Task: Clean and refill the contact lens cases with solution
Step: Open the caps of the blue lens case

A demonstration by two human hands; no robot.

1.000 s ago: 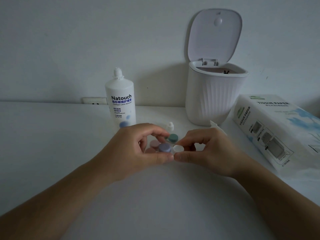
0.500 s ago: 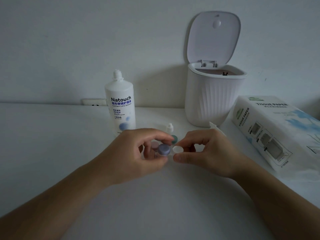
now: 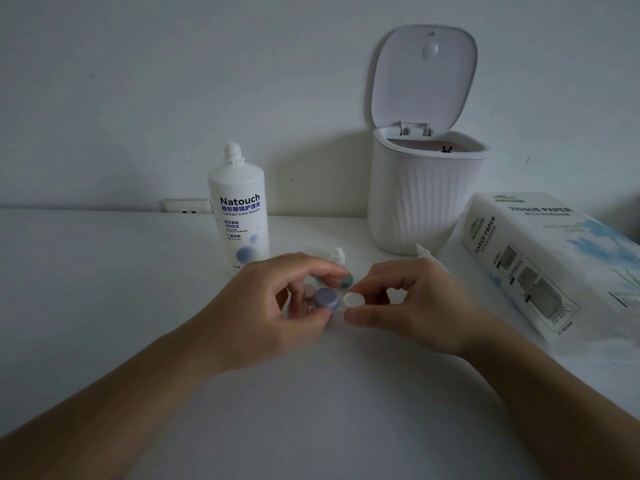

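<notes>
My left hand (image 3: pixel 273 303) pinches the purple cap (image 3: pixel 326 298) of a lens case between thumb and fingers, just above the white table. My right hand (image 3: pixel 405 299) holds the case's other end, its white cap (image 3: pixel 354 299), between thumb and forefinger. A pink cap (image 3: pixel 307 292) shows behind my left fingers. Further back lies a green lens case (image 3: pixel 346 280), partly hidden by my left forefinger. The white Natouch solution bottle (image 3: pixel 239 216) stands upright behind my left hand, with its nozzle bare. Its small white cap (image 3: pixel 337 255) stands on the table behind the cases.
A white ribbed bin (image 3: pixel 422 202) with its lid up stands at the back right. A tissue paper pack (image 3: pixel 554 258) lies along the right side. A wall socket (image 3: pixel 187 206) sits at the table's back edge.
My left fingers have shifted on the purple cap, the thumb sliding under it. The case has stayed in place between both hands.
</notes>
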